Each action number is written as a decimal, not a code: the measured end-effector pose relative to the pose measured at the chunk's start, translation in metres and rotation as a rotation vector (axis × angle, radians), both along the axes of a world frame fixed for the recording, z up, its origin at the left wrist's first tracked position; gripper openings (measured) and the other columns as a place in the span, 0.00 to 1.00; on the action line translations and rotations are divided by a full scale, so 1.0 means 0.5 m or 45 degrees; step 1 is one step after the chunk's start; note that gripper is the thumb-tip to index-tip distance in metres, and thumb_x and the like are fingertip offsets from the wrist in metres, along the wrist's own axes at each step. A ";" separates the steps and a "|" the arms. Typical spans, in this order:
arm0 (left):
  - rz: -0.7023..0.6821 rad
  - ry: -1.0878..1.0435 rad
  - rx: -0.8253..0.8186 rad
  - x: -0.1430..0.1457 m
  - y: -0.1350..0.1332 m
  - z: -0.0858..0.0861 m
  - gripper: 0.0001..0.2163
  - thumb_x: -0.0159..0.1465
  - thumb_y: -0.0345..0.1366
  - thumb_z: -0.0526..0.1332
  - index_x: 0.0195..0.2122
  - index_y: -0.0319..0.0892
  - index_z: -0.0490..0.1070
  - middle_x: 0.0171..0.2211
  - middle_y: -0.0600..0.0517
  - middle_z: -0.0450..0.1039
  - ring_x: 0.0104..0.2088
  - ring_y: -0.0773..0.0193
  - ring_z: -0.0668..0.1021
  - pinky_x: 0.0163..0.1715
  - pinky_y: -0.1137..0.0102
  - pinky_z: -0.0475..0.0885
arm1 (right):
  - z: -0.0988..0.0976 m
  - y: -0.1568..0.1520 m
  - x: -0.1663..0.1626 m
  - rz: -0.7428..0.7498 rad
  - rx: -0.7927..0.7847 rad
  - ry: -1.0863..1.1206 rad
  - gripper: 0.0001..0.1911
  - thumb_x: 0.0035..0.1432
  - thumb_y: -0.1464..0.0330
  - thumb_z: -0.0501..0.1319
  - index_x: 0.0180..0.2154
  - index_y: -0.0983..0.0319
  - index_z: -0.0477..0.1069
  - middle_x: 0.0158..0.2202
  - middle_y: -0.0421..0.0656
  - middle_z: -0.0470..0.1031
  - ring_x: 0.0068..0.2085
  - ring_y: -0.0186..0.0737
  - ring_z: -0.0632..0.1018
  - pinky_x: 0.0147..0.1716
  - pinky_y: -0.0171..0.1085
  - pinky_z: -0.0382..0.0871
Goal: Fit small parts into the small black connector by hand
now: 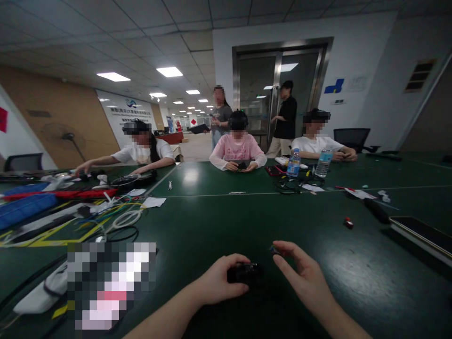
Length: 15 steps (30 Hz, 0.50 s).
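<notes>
My left hand [221, 280] is wrapped round a small black object with a glossy, rounded top [245, 272]. Its kind cannot be made out, as fingers and shadow hide part of it. To the right, and apart from it, my right hand [303, 273] pinches a tiny dark piece with a hint of blue-green [274, 250] between thumb and fingertips. Both hands are low over the dark green table [219, 223]. Beyond my right hand lies a small red and dark object [348, 222].
Cables [123, 220], a blue basket [28, 209] and a white power strip [42, 294] crowd the left. A dark flat device [423, 235] lies at right. Water bottles [293, 163] stand across the table, where several people sit. A small wrench [170, 185] lies at the far left.
</notes>
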<state>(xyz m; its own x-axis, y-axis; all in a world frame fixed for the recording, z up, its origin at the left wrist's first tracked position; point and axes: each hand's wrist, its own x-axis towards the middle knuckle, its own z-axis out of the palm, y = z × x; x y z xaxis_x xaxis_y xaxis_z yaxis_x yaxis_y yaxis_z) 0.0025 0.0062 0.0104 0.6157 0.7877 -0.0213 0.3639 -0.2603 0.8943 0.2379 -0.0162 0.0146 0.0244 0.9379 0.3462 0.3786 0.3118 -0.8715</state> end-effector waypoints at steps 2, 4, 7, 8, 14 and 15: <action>-0.001 0.005 0.014 0.000 0.000 -0.001 0.22 0.54 0.32 0.65 0.50 0.45 0.66 0.46 0.50 0.69 0.46 0.57 0.72 0.46 0.64 0.68 | 0.007 -0.007 -0.008 0.098 0.013 -0.045 0.13 0.55 0.62 0.60 0.43 0.57 0.72 0.41 0.44 0.75 0.45 0.45 0.75 0.47 0.44 0.70; -0.005 0.010 0.042 0.000 -0.001 0.001 0.22 0.53 0.32 0.65 0.50 0.44 0.66 0.45 0.50 0.70 0.45 0.57 0.73 0.46 0.65 0.68 | 0.011 -0.013 -0.017 0.193 0.017 -0.094 0.11 0.56 0.64 0.60 0.42 0.56 0.73 0.43 0.44 0.74 0.47 0.44 0.74 0.48 0.44 0.69; -0.021 0.007 0.083 0.003 -0.002 0.007 0.21 0.53 0.32 0.65 0.49 0.43 0.66 0.44 0.50 0.70 0.43 0.58 0.73 0.44 0.66 0.69 | 0.009 -0.019 -0.032 0.288 -0.032 -0.179 0.11 0.55 0.67 0.60 0.42 0.54 0.74 0.45 0.44 0.73 0.49 0.45 0.73 0.50 0.44 0.67; -0.028 0.002 0.094 0.004 -0.002 0.009 0.21 0.53 0.32 0.64 0.49 0.42 0.66 0.43 0.50 0.70 0.42 0.59 0.73 0.44 0.66 0.69 | 0.007 -0.021 -0.037 0.313 -0.058 -0.215 0.11 0.55 0.68 0.61 0.42 0.54 0.74 0.45 0.44 0.72 0.49 0.45 0.72 0.51 0.45 0.66; -0.037 0.040 0.131 0.005 -0.004 0.011 0.20 0.54 0.34 0.64 0.49 0.42 0.67 0.43 0.50 0.71 0.41 0.59 0.73 0.43 0.67 0.69 | 0.004 -0.021 -0.056 0.419 -0.177 -0.348 0.15 0.51 0.74 0.62 0.40 0.51 0.75 0.45 0.41 0.73 0.49 0.45 0.72 0.50 0.45 0.66; -0.024 0.071 0.147 0.005 -0.005 0.011 0.20 0.54 0.35 0.64 0.49 0.42 0.67 0.44 0.50 0.71 0.42 0.58 0.73 0.44 0.66 0.68 | 0.004 -0.021 -0.056 0.418 -0.177 -0.358 0.16 0.50 0.74 0.62 0.40 0.51 0.75 0.45 0.41 0.73 0.48 0.45 0.72 0.50 0.45 0.65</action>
